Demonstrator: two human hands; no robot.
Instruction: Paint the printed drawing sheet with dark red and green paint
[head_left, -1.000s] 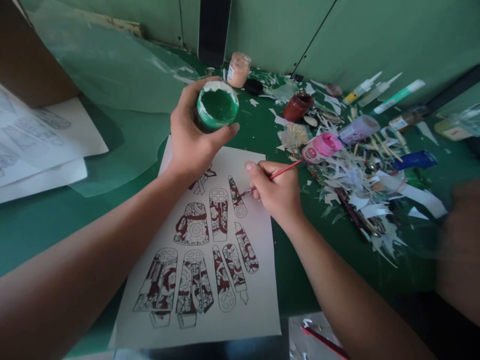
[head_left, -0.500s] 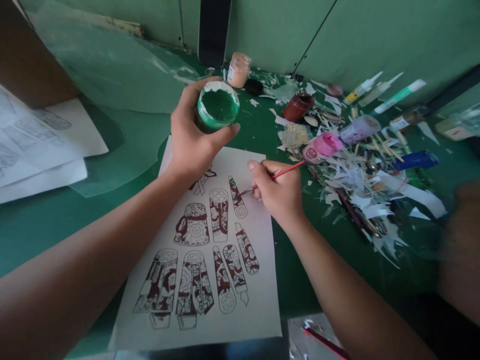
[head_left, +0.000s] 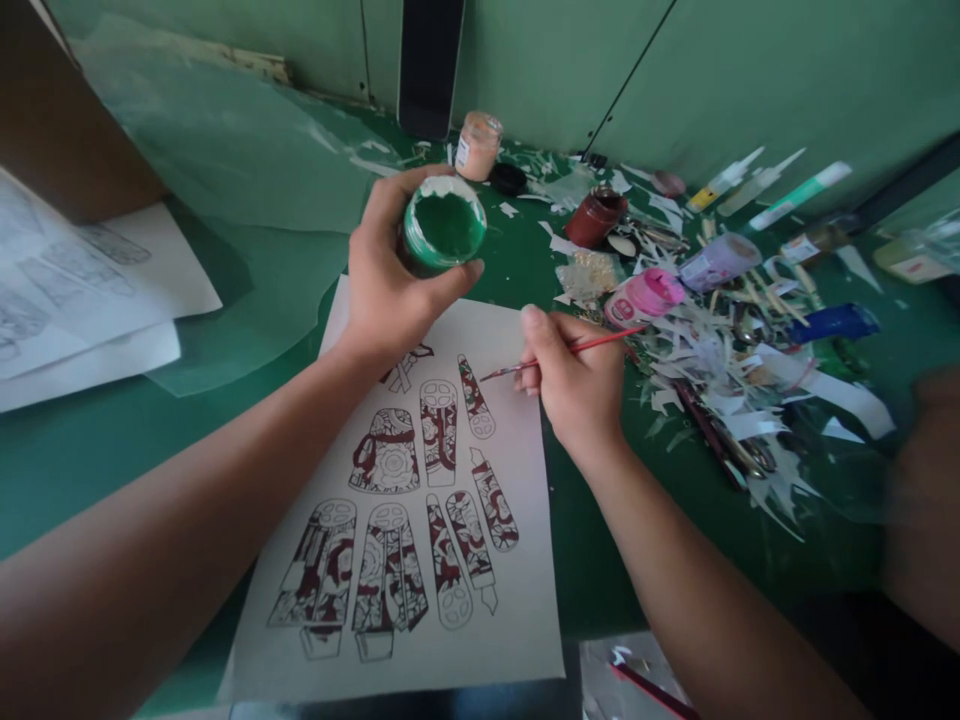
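Gripping an open jar of green paint (head_left: 446,226), the left hand (head_left: 394,275) has its fingers and thumb wrapped round the sides, above the far edge of the patterned sheet (head_left: 517,620). The right hand (head_left: 574,385) is closed in a pinch on a thin red brush (head_left: 609,338), whose tip points left, just beside a narrow figure (head_left: 476,398) coloured dark red with small green spots; whether the tip touches the sheet cannot be told. The sheet lies on the green table (head_left: 592,560), between the two forearms. To the right of the sheet stand a pink jar (head_left: 643,298) and, farther right, a lilac jar (head_left: 720,261), among white paper scraps (head_left: 757,425). A dark red jar (head_left: 595,218) and a peach jar (head_left: 478,148) are at the far side.
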